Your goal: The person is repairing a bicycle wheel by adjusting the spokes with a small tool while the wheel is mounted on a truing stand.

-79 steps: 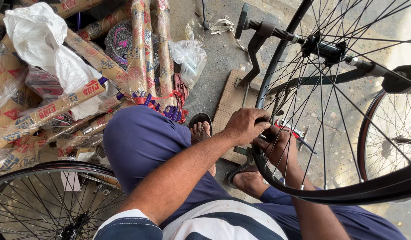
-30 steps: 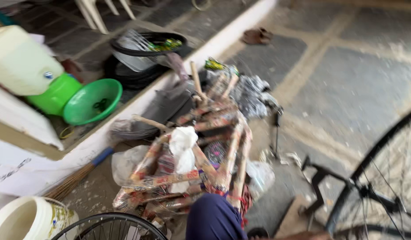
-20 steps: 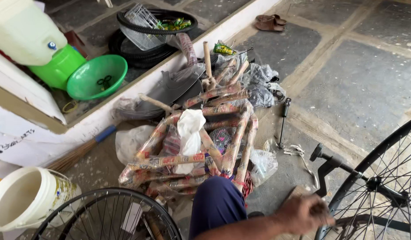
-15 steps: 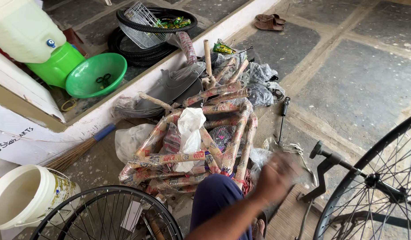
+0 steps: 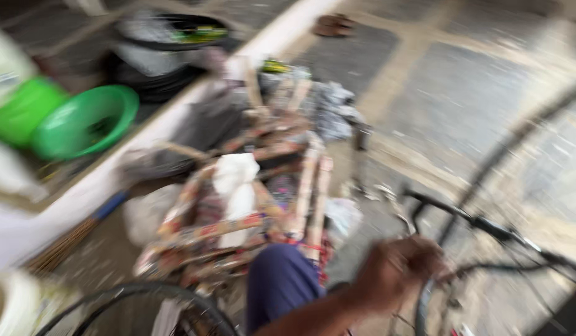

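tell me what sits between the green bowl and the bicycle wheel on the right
In the blurred head view, a pile of paper-wrapped bicycle frame tubes with a white cloth on top lies between the green bowl and the bicycle wheel.

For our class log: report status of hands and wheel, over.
One hand at the wheel rim, grip blurred, side unclear. Other hand unseen. Wrapped frame parts beside the knee.

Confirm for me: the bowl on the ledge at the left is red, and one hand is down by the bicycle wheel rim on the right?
Not quite: the bowl is green, as the head view shows. The rest stands: a hand is by the wheel rim, though blur hides which hand it is.
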